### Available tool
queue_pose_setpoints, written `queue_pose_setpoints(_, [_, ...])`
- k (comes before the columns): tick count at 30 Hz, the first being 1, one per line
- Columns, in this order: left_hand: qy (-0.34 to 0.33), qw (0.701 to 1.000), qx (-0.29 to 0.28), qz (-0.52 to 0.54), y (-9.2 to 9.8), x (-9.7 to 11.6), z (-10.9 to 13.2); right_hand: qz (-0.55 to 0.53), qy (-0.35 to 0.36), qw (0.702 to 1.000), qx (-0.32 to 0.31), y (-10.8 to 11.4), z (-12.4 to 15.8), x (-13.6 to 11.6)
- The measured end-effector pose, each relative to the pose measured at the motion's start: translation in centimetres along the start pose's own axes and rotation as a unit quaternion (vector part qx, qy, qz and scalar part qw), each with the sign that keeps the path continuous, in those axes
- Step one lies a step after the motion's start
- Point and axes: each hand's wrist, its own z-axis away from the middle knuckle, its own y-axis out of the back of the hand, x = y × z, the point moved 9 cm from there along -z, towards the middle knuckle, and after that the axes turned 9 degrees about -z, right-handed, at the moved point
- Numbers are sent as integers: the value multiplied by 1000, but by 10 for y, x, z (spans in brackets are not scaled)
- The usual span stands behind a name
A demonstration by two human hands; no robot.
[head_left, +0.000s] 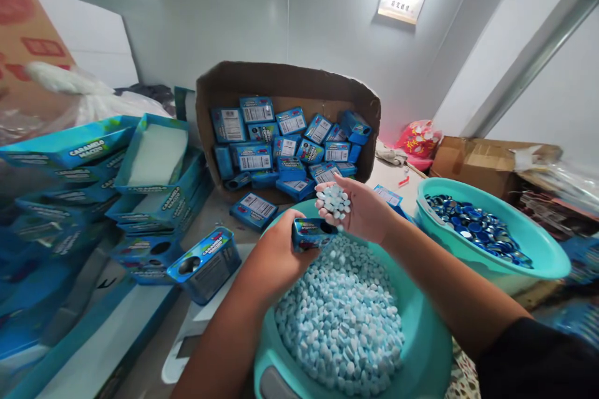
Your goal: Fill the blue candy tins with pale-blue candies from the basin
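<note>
My left hand (282, 243) is closed around a small blue candy box (311, 240), tilted so that a dark round hole in its top shows. Just right of that box, my right hand (362, 207) is cupped palm up, its fingers curled under a small heap of pale blue and white candies (335, 202). Both hands are above a turquoise basin (428, 330), which is filled with many loose candies (346, 318) of the same sort. A similar blue box (206, 267) with a round hole stands to the left of my left forearm.
Behind the basin, a cardboard carton (285, 78) lies with its mouth towards me, holding several blue boxes. Stacked blue display trays (154, 156) stand at left. On the right, another turquoise basin (545, 259) contains shiny dark blue round pieces (477, 227); a brown carton (472, 165) sits behind it.
</note>
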Motion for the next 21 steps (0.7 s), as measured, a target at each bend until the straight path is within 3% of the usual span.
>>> queue_pose_setpoints(6, [-5,999,-32,26,-7,0,0,-21,47,998,-33,-1,-4,-2])
queue_pose_setpoints(17, [-8,1000,-13,16,-2,1,-1,102,127,975,-154,-30,11,-11])
queue_pose_setpoints(19, [-3,1000,-3,22,-2,-3,-2,155,168,963,-143,-27,11,-20])
queue_pose_setpoints(21, [18,999,25,40,1,-9,-3,219,207,949,-89,-14,4,-29])
